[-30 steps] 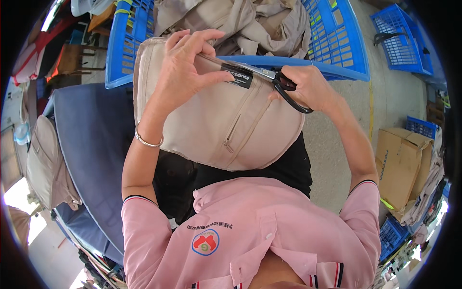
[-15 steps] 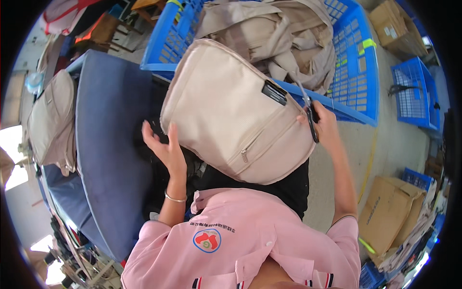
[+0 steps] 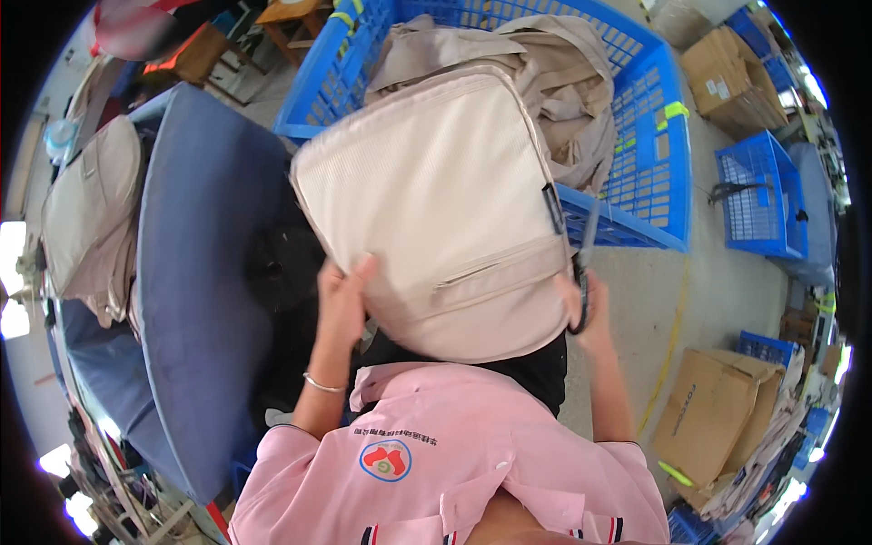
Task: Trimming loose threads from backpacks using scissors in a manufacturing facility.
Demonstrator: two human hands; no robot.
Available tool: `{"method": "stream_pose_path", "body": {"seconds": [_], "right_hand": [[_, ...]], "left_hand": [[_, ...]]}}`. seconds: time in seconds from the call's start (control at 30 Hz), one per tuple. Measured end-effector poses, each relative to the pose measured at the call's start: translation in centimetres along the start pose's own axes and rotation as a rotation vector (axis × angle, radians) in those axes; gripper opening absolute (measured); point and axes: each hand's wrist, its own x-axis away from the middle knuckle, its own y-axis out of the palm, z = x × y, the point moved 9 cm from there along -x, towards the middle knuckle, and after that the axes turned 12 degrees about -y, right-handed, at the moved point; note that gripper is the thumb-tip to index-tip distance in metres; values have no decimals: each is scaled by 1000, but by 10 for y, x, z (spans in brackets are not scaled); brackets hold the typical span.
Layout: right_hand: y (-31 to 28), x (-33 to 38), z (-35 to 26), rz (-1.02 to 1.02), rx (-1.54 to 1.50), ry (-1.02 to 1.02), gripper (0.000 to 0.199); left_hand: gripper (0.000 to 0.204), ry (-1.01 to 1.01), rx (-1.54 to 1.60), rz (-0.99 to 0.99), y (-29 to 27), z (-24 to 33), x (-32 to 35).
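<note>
A beige fabric bag point(image 3: 427, 200) with rounded corners, a zipped pocket and a dark label on its right edge is held up before my lap. My left hand point(image 3: 341, 300) is closed on its lower left edge, thumb on top, the other fingers partly behind it. In my right hand point(image 3: 590, 313) are black-handled scissors point(image 3: 581, 272), blades pointing up and away, slightly blurred. The thumb side of that hand touches the bag's lower right edge. Just beyond the bag, a large blue plastic basket point(image 3: 668, 195) holds a pile of beige fabric pieces point(image 3: 577, 100).
On my left stands a blue-grey padded panel point(image 3: 195, 272), with another beige bag point(image 3: 95, 209) behind it. To the right are a smaller blue basket point(image 3: 754, 204), a cardboard box point(image 3: 704, 413) and a farther box point(image 3: 731, 77). A wooden stool point(image 3: 295, 23) is at the back.
My left hand, open and apart from the bag before, has closed on its edge. The bag has turned more upright. My right hand has come nearer with the scissors.
</note>
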Motion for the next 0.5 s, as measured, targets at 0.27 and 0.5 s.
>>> {"method": "stream_pose_path", "body": {"seconds": [0.27, 0.5], "right_hand": [[34, 55, -16, -36, -295, 131, 35], [-39, -24, -65, 238, 556, -240, 52]], "left_hand": [[45, -25, -201, -284, 11, 88, -71], [42, 19, -202, -232, 0, 67, -80]]}}
